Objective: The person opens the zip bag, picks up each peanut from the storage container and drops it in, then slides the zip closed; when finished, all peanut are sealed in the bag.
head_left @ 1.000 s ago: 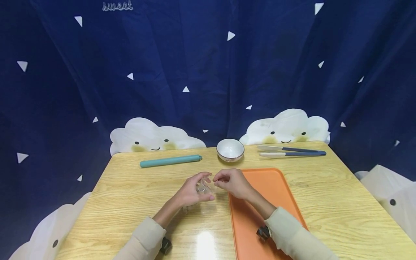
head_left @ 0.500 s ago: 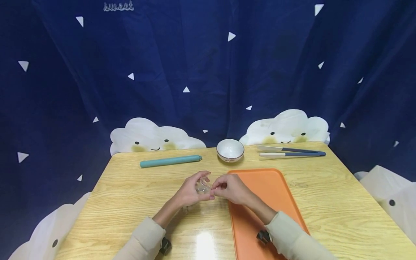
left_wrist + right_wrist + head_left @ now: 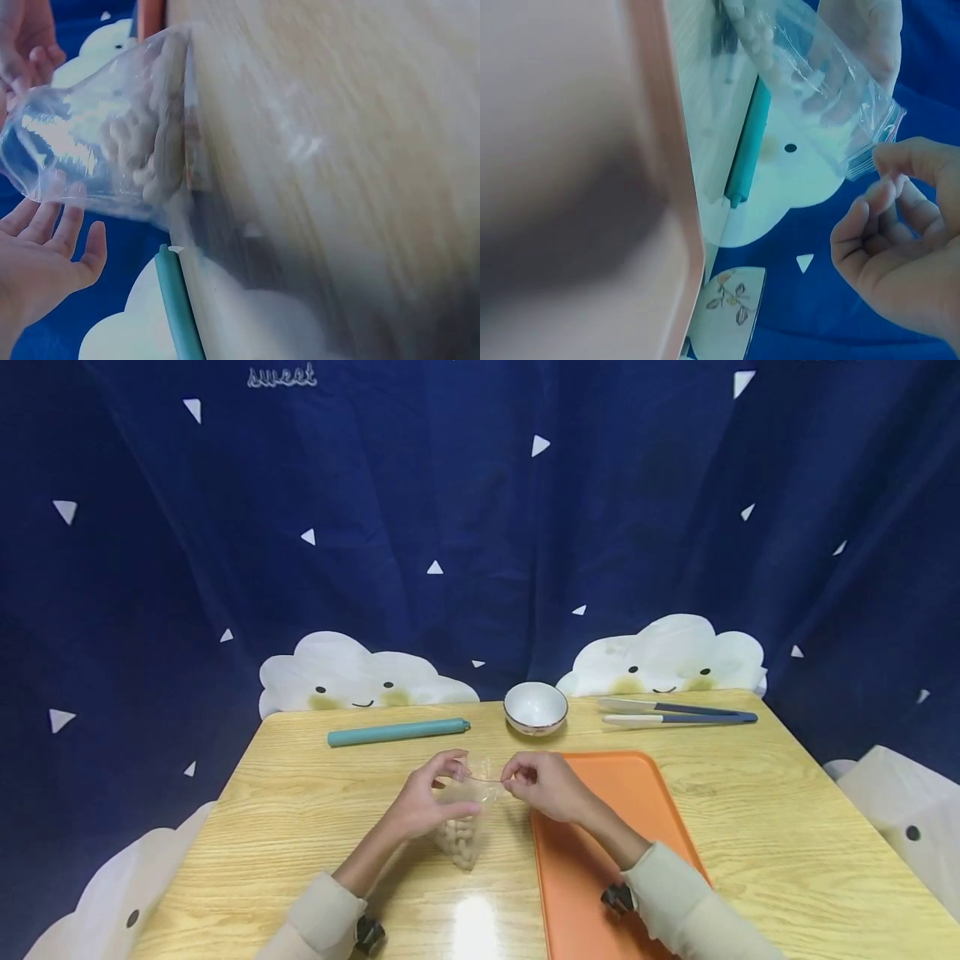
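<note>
A clear zip bag [image 3: 459, 843] stands over the table, with beige peanut-like pieces [image 3: 139, 142] in its lower part. A thin reddish zip line runs along its top edge. My right hand [image 3: 547, 787] pinches one end of that edge between thumb and forefinger, as the right wrist view shows. On the other side, my left hand [image 3: 420, 803] has its fingers spread. Its fingertips [image 3: 56, 187] lie against the clear upper part of the bag, and its thumb stands away from the plastic.
An orange tray [image 3: 615, 768] lies at the right under my right forearm. Along the back are a teal stick-like tube [image 3: 397, 732], a white bowl [image 3: 536, 706] with a floral outside, and blue-and-beige tongs [image 3: 675, 718]. A dark blue curtain [image 3: 480, 510] hangs behind the table.
My right hand first came to the bag's edge by the left thumb, then moved up along with it. The left fingers have spread from the bag, whose filled lower part now shows.
</note>
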Demonstrator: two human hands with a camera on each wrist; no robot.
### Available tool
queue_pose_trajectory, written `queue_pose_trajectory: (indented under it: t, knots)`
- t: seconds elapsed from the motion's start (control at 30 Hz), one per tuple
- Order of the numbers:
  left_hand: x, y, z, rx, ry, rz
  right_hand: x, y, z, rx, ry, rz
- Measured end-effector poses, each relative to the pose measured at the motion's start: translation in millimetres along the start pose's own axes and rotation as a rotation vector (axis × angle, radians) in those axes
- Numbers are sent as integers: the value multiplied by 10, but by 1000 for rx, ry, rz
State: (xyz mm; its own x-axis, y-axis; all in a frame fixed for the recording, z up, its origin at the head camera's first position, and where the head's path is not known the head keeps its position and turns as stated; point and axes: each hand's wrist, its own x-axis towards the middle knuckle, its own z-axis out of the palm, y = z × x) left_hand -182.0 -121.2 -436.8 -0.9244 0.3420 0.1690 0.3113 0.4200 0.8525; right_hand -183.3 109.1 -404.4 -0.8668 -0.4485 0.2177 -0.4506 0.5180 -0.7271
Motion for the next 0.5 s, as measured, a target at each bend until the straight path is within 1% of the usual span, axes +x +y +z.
queue_pose_trajectory:
  t: [0.07, 0.13, 0.3, 0.5]
  knots:
    - [-24, 19, -27, -24, 26, -4, 6, 13, -30, 8, 2, -4]
    - [-36, 29, -43, -29, 60, 5, 11, 23, -52, 8, -2, -3]
    - [-56, 32, -68, -9, 144, 39, 17, 15, -56, 18, -19, 20]
    - [-84, 21, -96, -6, 228, 64, 23, -8, -13, 85, 10, 24]
